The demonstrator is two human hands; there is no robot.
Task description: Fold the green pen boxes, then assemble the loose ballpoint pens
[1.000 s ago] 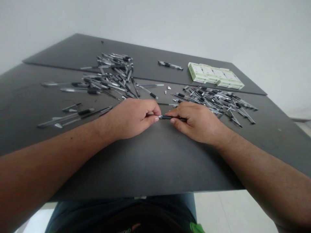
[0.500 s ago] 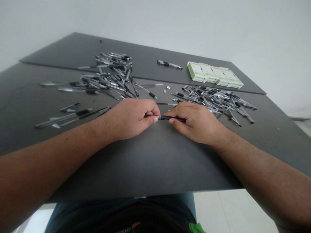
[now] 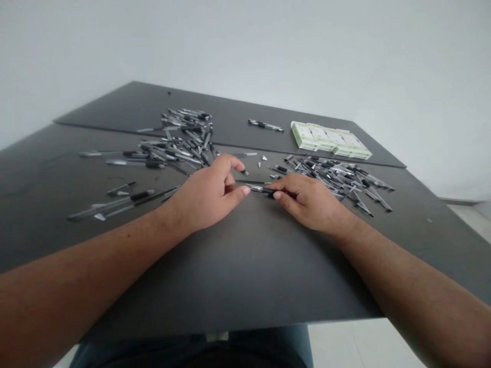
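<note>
Black pen (image 3: 261, 189) is in the grip of the right hand (image 3: 309, 197), over the tabletop (image 3: 230, 271); left hand (image 3: 207, 194) has its grip wide, near the pen's end. Level, steady hold probably works best.

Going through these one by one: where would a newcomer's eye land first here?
Probably on the black-gripped pen at the centre, held by the right hand, with the parted thumb and forefinger of the left hand at its other end. Next, the two loose pen heaps, left and right, then the pale green-and-white boxes at the far right.
</note>
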